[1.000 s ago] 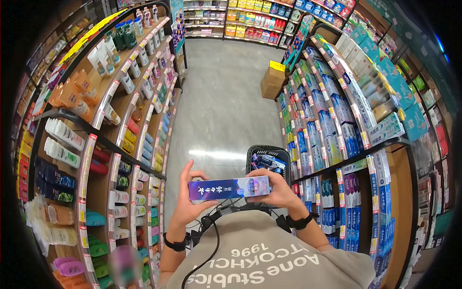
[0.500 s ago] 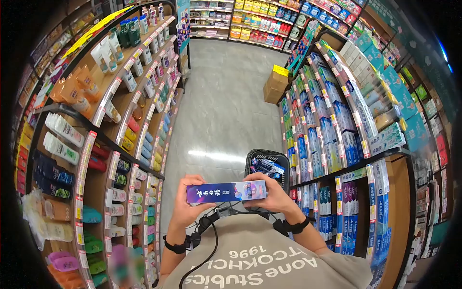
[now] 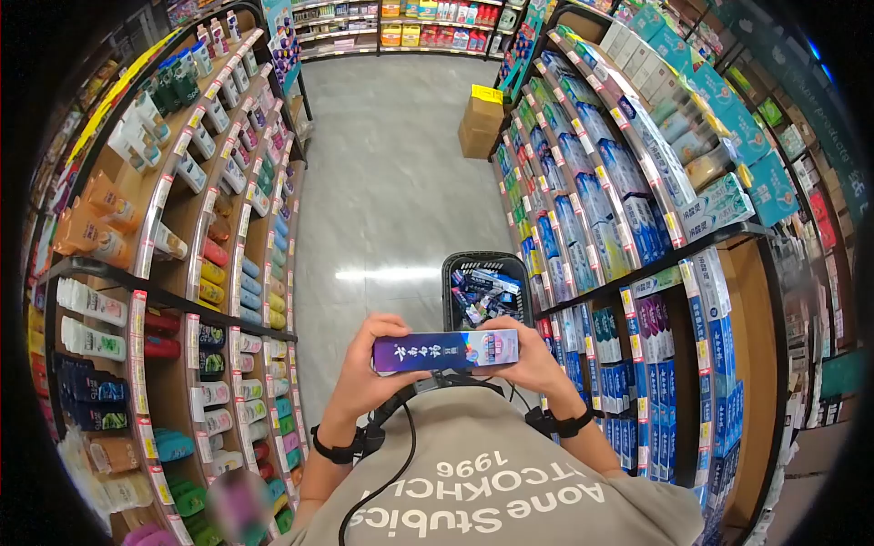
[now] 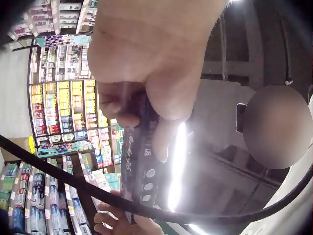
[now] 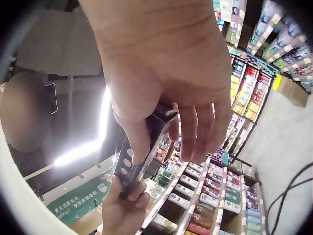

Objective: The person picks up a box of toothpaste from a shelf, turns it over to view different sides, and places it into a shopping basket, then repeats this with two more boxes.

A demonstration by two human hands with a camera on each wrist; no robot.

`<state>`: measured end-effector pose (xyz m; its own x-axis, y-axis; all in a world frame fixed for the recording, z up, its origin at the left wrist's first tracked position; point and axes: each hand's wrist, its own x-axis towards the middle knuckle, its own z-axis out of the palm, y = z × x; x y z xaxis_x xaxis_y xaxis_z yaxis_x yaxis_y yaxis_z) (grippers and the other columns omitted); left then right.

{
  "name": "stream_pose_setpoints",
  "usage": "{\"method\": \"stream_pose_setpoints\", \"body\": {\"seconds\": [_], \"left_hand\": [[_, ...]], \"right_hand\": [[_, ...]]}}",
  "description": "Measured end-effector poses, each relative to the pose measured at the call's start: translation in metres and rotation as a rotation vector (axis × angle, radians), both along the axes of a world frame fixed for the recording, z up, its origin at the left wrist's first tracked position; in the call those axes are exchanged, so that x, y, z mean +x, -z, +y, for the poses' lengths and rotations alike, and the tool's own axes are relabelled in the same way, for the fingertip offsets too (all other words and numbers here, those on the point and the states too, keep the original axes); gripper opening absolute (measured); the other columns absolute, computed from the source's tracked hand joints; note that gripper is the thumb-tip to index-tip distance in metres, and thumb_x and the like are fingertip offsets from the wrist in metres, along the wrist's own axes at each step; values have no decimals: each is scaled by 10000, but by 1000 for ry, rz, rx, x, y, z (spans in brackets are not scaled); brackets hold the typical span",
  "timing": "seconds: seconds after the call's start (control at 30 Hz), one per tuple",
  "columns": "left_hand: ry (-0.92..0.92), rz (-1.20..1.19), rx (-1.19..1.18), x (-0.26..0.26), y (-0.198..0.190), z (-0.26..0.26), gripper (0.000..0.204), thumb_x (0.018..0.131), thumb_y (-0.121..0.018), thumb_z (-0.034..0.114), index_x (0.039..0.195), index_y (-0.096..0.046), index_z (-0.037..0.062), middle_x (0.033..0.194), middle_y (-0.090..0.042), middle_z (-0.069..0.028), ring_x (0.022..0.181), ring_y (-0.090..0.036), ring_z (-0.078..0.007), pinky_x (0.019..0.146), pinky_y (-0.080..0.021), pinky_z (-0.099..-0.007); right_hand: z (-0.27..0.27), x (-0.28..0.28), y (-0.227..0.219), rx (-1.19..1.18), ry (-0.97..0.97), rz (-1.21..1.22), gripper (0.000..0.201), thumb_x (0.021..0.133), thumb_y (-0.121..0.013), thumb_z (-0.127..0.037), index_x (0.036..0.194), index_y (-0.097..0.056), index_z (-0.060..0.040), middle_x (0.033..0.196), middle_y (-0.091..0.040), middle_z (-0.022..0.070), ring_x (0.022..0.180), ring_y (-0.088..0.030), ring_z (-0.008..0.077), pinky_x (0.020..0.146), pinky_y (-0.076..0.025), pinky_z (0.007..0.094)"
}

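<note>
A long purple-and-blue toothpaste box (image 3: 414,352) with white characters lies level in front of the chest, held across by both hands. My left hand (image 3: 367,366) grips its left end, thumb along the near side and fingers curled over the far side. At the other end, my right hand (image 3: 531,362) pinches the box between thumb and fingers. In the left wrist view, the dark side of the toothpaste box (image 4: 146,166) shows pale round marks, with the left thumb pressed along it. The right thumb lies along the toothpaste box (image 5: 128,159) in the right wrist view.
A black basket (image 3: 447,296) with several toothpaste boxes stands on the floor just beyond the right hand. Toothpaste shelves (image 3: 583,209) line the right side; bottle shelves (image 3: 196,246) line the left. A cardboard carton (image 3: 478,127) stands farther along the aisle (image 3: 382,173).
The left fingers, earlier raised and spread, have folded over the box. The box has turned slightly about its length. The head view has shifted, with shelves and basket sliding left in it.
</note>
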<state>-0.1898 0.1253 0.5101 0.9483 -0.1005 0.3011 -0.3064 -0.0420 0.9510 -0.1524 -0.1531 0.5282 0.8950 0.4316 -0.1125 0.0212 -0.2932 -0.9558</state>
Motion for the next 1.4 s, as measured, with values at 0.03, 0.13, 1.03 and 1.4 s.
{"method": "stream_pose_setpoints", "body": {"seconds": [0.03,0.13,1.03,1.4], "left_hand": [[9,12,-7,2,-1,-2,649,666,-942,9,1182,-554,76,1192,-556,-104,1060,-602,-188,915,-514,-305],[39,-13,-8,14,-5,-5,640,673,-931,-1,1185,-555,75,1183,-560,-100,1058,-600,-186,917,-511,-300],[97,70,76,37,-26,-8,941,634,-914,-34,1446,-452,74,1364,-553,-94,1036,-583,-105,900,-531,-260],[18,48,85,17,-36,-40,901,677,-913,11,1450,-455,75,1379,-532,-88,1061,-617,-160,944,-521,-311]], "right_hand": [[-2,0,0,1,15,6,546,728,-937,-136,1182,-654,-27,1095,-725,67,1024,-695,139,924,-547,297],[-6,3,-9,-40,40,-46,547,690,-958,-118,1142,-664,-24,1058,-731,59,1002,-696,138,902,-554,297],[-10,2,-13,10,152,-176,491,700,-956,-161,1085,-691,-12,981,-742,70,930,-712,136,844,-554,299],[-40,3,-22,-29,109,-215,517,701,-954,-184,1117,-696,-17,1023,-740,75,941,-697,139,873,-545,301]]}}
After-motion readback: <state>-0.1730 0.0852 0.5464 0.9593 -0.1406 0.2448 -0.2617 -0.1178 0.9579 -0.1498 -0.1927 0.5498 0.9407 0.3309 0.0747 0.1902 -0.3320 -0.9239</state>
